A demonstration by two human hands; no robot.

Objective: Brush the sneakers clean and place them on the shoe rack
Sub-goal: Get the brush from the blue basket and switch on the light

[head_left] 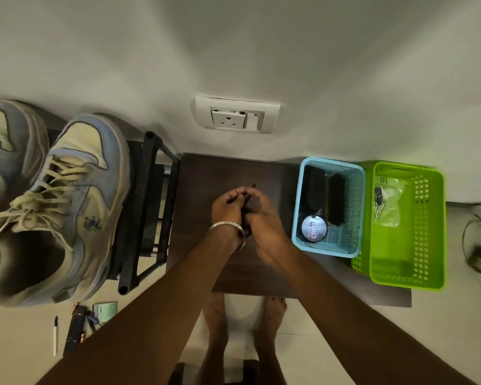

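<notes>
Both hands (228,209) (261,218) grip a dark brush (247,198) mid-frame.
Sneakers (67,195) at left, toes toward top of frame.

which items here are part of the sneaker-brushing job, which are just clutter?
Job: sneakers on the shoe rack; dark brush gripped by left hand and right hand; blue basket holding brushes and polish tin.

Clutter: green basket, wall socket, remote, pen, floor cable.
</notes>
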